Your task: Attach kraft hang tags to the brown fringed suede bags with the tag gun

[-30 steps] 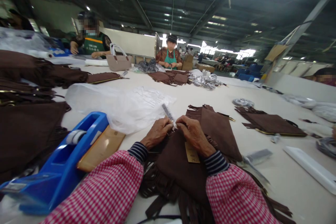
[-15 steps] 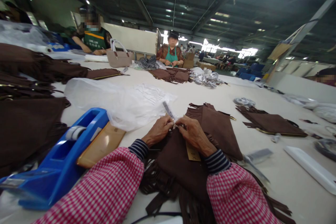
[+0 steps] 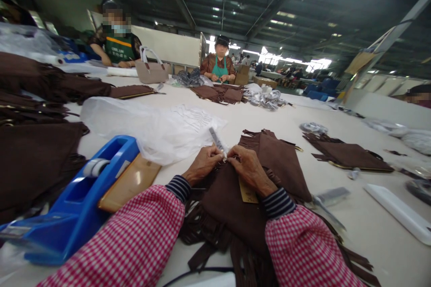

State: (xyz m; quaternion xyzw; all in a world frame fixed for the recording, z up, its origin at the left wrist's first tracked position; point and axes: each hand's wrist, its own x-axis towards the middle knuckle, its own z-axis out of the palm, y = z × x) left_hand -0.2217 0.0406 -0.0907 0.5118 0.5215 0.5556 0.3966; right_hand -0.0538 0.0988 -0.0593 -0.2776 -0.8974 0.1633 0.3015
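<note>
Between my hands, at the far corner of a brown fringed bag (image 3: 232,204), there is a small metal ring or clasp (image 3: 225,159). From it a strap end wrapped in clear plastic (image 3: 215,138) points up and away. My left hand (image 3: 206,163) is closed in a pinch at the clasp from the left. On the other side my right hand (image 3: 251,166) pinches the bag's corner, thumb and forefinger together. The fingers hide exactly how the pieces join. A gold-coloured tag (image 3: 248,193) hangs under my right hand. Another brown bag (image 3: 279,161) lies just behind it.
To my left are a blue tape dispenser (image 3: 77,206), a tan phone-like slab (image 3: 129,184) and stacked brown bags (image 3: 37,157). A translucent plastic bag (image 3: 151,130) spreads ahead. At right lie another fringed bag (image 3: 353,157) and a white bar (image 3: 397,213). Two co-workers (image 3: 220,69) sit across the table.
My hands stay at the bag's corner with small finger movements. The ring between the fingertips now shows more plainly. The view has shifted slightly.
</note>
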